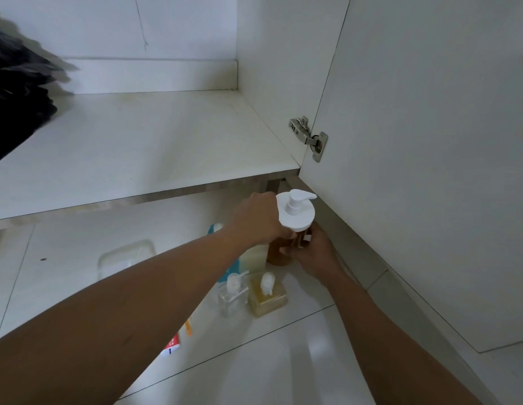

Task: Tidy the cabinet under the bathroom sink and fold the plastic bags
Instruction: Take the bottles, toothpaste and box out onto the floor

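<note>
Just right of the frame's centre, below the front edge of the cabinet shelf (137, 147), you have both hands on the amber pump bottle (277, 255). Your left hand (256, 219) reaches in from the lower left and curls round the bottle's shoulder, right under the wide white pump cap (296, 210). Your right hand (314, 254) comes in from the lower right, fingers wrapped round the amber body. The bottle is upright; whether its base touches the floor tiles (283, 361) cannot be told.

Just left of it stands a cream and blue bottle (256, 255), partly hidden by your left forearm. Lower in the frame, a clear square pump bottle (231, 299) and a yellow square pump bottle (268, 301) stand side by side on the tiles. A clear plastic tub (125, 255) sits left of centre, and a red and white tube (172, 343) peeks out beneath your left forearm.

In the upper left of the frame, the black plastic bags (17, 92) lie blurred at the shelf's left end. The cabinet door (430, 171) stands open at right on its metal hinge (308, 137).
</note>
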Demonstrator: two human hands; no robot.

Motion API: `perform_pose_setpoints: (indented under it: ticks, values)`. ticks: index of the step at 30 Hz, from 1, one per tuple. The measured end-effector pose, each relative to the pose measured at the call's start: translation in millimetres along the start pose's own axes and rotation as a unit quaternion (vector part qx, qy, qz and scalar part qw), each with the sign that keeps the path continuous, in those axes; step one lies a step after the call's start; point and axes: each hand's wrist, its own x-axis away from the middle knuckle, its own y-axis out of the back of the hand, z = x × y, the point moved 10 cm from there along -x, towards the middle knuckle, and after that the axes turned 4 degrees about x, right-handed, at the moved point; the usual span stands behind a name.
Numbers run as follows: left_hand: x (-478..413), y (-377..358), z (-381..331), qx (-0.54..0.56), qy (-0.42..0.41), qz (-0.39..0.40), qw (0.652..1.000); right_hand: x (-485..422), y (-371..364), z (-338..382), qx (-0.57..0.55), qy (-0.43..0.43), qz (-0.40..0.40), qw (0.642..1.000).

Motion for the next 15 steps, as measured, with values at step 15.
perform_pose_setpoints:
  ticks: [15]
  values:
    - [1.8,21.7,18.2,-0.125,0.042,-0.035,0.991,-16.0,-20.2,15.8,-0.024,0.025,0.045,0.998]
